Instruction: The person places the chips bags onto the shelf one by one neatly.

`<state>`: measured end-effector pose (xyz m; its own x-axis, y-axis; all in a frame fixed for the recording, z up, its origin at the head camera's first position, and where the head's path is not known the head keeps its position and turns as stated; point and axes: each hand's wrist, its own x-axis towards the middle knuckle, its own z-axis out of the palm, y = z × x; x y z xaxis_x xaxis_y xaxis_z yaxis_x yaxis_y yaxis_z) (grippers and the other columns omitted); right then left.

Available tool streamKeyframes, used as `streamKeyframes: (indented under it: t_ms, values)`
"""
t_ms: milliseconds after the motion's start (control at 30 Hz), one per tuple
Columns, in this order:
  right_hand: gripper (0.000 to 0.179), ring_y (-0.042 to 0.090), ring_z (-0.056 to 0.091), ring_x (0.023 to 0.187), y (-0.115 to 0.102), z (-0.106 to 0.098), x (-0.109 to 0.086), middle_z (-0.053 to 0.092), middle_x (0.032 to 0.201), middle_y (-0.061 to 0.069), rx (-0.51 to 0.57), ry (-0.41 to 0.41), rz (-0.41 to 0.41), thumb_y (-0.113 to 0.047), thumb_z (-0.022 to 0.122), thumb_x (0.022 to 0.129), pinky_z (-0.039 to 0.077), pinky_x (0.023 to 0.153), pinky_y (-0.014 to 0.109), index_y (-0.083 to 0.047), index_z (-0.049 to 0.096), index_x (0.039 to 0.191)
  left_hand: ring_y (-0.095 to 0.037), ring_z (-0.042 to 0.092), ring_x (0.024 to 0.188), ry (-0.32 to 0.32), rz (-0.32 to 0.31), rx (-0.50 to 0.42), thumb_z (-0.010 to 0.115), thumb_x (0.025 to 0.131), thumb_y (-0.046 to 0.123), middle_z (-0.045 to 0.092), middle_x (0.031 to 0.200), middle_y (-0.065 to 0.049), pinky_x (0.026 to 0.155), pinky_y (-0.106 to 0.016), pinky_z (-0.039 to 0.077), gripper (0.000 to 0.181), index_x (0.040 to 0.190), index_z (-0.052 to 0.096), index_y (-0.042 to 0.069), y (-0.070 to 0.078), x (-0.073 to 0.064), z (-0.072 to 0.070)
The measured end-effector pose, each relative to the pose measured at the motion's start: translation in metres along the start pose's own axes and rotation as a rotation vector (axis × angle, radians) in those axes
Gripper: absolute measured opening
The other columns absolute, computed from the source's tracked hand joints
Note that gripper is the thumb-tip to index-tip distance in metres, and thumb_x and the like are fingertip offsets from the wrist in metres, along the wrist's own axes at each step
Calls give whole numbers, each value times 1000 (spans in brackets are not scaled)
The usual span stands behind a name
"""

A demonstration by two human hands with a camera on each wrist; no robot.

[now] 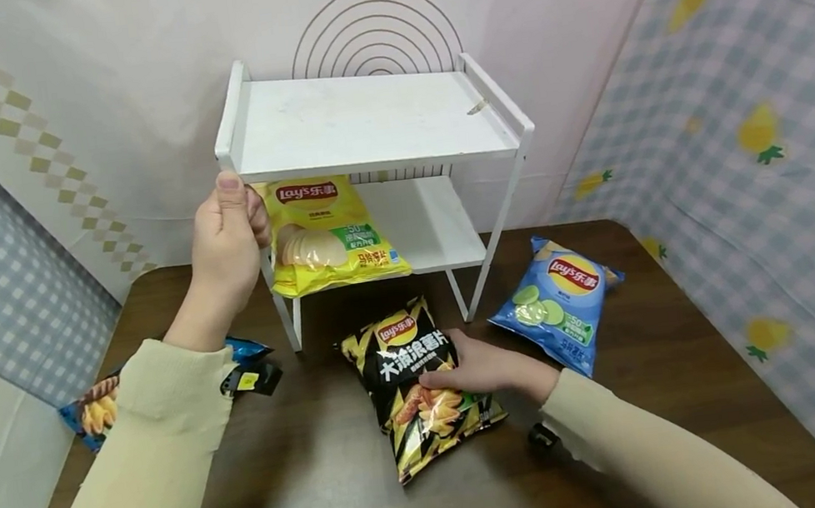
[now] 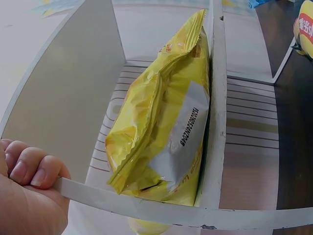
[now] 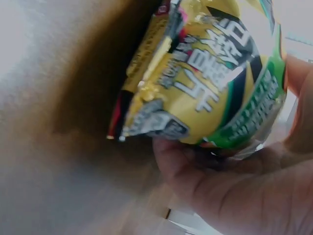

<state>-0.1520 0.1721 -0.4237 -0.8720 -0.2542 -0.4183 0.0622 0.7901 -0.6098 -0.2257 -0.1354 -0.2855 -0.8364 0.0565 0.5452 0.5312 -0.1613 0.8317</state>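
My left hand [image 1: 227,228] grips the front left post of a white two-tier shelf [image 1: 362,117], just under its top board. In the left wrist view, curled fingers [image 2: 41,171] wrap the white frame. On the lower tier, at its left side, leans a yellow bag of Lay's potato chips [image 1: 323,238]. In front of the shelf, my right hand [image 1: 484,363] holds a black and gold bag of chips [image 1: 411,388] by its right side. The thumb lies across the bag's front; in the right wrist view, fingers reach under the bag [image 3: 210,83].
A blue bag of lime chips [image 1: 559,295] lies on the brown table [image 1: 313,483] right of the shelf. Another blue bag [image 1: 93,407] lies at the left, partly hidden by my left sleeve. Patterned cloth hangs behind and on both sides.
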Motion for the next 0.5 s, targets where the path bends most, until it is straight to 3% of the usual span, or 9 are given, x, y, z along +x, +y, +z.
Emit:
streamKeyframes:
  t_ms: [200,400,500]
  values:
    - [101,35,44,128,2,3,-1,41,143,22,44,46,-42,-61,70,79,41,100,49,-1,28,149,-16,17,47,2,17,-13,25,107,32,21,56,-2,45,-27,14,50,70,26,-2,1,1,0]
    - [113,38,31,137,1,7,-4,25,152,24,88,68,-5,-63,70,78,32,106,52,2,14,152,-16,16,46,3,16,-16,25,107,33,20,55,-2,45,-28,14,50,70,26,-1,-1,1,0]
    - [113,36,30,138,1,7,-5,24,154,22,87,68,-23,-64,70,78,32,107,51,1,14,152,-16,16,46,2,17,-16,25,107,33,20,56,-2,45,-28,13,50,70,26,-1,-1,0,0]
